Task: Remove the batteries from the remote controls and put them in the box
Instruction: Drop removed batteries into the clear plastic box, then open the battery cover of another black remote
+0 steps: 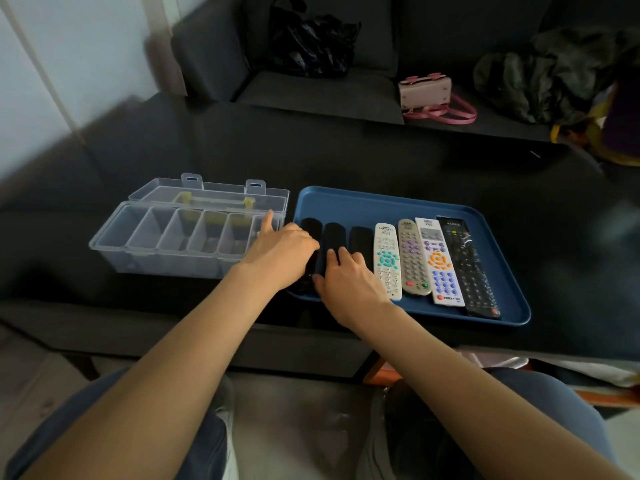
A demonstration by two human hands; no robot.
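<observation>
- While both hands work the leftmost black remote [309, 237], your left hand [278, 256] curls over it with forefinger raised; grip hidden.
- Right hand [349, 282] lies relaxed across the next black remote [334, 237], probably steadying.
- Seven remotes sit in the tray [381, 199].
- Box [173, 240] is open just left, so batteries travel short.

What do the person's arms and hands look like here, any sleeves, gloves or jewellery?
Both forearms are bare up to the frame's lower edge, with no sleeves in view. The left hand and the right hand wear no gloves, and no rings, watch or bracelets show on the fingers or wrists. Whether the nails are painted is too blurred to tell.
</observation>
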